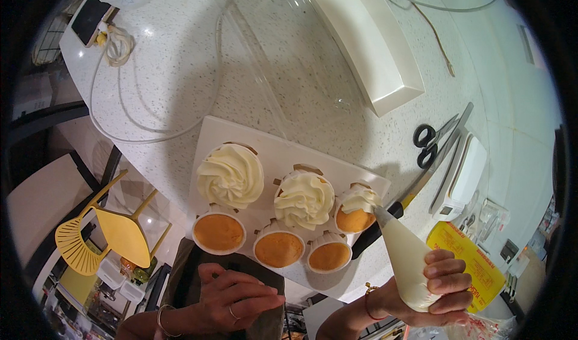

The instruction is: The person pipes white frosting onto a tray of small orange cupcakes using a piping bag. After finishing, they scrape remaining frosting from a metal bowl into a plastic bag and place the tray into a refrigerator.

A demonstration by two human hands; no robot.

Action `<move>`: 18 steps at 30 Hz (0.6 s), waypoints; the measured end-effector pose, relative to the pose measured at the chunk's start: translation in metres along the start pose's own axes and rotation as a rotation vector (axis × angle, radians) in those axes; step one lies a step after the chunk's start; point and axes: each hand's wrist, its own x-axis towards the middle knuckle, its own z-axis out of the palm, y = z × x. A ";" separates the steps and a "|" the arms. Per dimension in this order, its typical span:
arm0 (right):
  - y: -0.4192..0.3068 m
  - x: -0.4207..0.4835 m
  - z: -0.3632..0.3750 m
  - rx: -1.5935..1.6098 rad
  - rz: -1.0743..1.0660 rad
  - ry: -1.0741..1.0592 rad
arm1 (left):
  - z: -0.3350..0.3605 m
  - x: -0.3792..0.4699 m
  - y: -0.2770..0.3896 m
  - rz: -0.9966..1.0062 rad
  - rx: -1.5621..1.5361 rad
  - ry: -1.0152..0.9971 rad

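Observation:
My right hand [445, 286] squeezes a piping bag [406, 261] of pale cream, its tip at the rightmost cupcake of the back row. That cupcake [354, 220] is partly covered with cream, orange cake still showing. To its left, two cupcakes carry full cream swirls [231, 176] [305, 200]. Several plain cupcakes in white paper cups line the front: left [219, 232], middle [279, 249] and right [329, 256]. All stand in a white insert board [289, 152]. My left hand [241, 297], wearing a ring, hovers below the front row with fingers loosely bent, holding nothing.
Behind the board lie a clear plastic cover [289, 69] and a white box tray [375, 42]. Scissors [429, 143], a long knife [417, 182], a white kitchen scale [460, 177] and a yellow package [467, 261] are at the right. A cable [149, 139] loops at the left.

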 end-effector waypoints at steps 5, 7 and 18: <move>-0.002 -0.002 -0.004 -0.044 0.008 0.009 | 0.000 0.001 0.001 -0.001 0.003 0.001; -0.003 -0.003 -0.007 -0.042 0.004 -0.007 | 0.000 0.000 0.000 0.003 0.005 -0.006; 0.000 -0.010 -0.024 0.160 -0.138 -0.056 | 0.003 -0.005 -0.002 0.008 -0.019 0.011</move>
